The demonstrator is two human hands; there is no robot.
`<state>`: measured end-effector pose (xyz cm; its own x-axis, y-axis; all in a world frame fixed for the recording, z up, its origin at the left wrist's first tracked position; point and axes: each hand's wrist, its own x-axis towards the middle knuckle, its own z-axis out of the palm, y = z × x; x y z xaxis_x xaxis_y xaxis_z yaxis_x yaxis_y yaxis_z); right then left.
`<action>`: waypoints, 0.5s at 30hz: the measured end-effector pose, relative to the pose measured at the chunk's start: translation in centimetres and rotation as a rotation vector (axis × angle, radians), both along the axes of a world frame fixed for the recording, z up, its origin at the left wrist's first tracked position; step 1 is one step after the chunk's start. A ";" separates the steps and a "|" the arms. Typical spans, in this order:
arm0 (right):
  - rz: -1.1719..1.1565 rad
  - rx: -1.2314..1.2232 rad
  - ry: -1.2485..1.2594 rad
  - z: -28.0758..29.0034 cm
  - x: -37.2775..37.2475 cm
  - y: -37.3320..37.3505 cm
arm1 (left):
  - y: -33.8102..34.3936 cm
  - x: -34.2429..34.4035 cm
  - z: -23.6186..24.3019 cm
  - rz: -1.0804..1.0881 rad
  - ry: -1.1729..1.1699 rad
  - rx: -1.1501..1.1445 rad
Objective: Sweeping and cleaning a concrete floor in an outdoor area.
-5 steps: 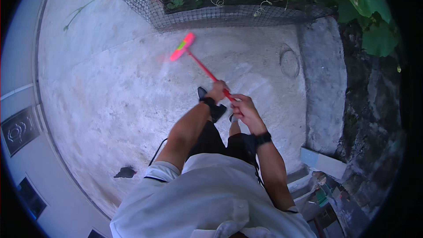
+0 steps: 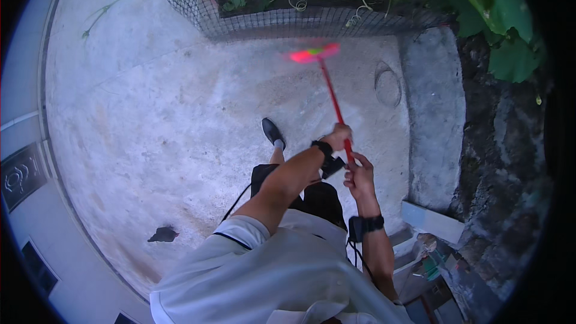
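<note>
A broom with a red handle (image 2: 331, 93) reaches away from me over the concrete ground. Its pink-red head (image 2: 314, 53), green in the middle, is smeared by motion and lies close to the wire mesh. Wrapped around the shaft, my left hand (image 2: 338, 137) grips it partway down. Just nearer to me, my right hand (image 2: 361, 177) closes on the handle's top end, with the fingertips pinched around it. Each wrist has a dark strap. My foot in a black shoe (image 2: 273, 131) stands forward on the ground to the left of the handle.
Black wire mesh (image 2: 258, 29) fences a planted bed at the far side, with large green leaves (image 2: 510, 54) overhanging. A round cover (image 2: 387, 87) lies in the ground at right, beside a raised concrete ledge (image 2: 433, 120). A dark bird-like shape (image 2: 163, 234) is at left, near a pale wall (image 2: 72, 252).
The broom head has swept to the right along the ground, and both hands have shifted right and nearer with the handle. One of my feet now shows farther forward at left.
</note>
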<state>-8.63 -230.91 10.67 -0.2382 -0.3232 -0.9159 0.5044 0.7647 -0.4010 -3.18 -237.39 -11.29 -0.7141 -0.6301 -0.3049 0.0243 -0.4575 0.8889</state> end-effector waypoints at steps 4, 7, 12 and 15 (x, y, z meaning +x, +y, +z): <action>0.051 -0.034 0.148 3.7 -1.6 2.2 | 0.8 -6.6 7.5 0.264 0.026 1.107; 0.085 -0.056 0.163 6.5 -3.1 4.4 | 2.8 -7.1 11.1 0.336 0.090 1.173; 0.402 -0.154 -0.108 8.0 -5.4 6.4 | 5.6 -1.5 9.3 0.658 0.031 1.156; 0.774 -0.518 0.198 5.0 -3.9 6.7 | 6.7 3.7 5.8 0.941 0.068 1.065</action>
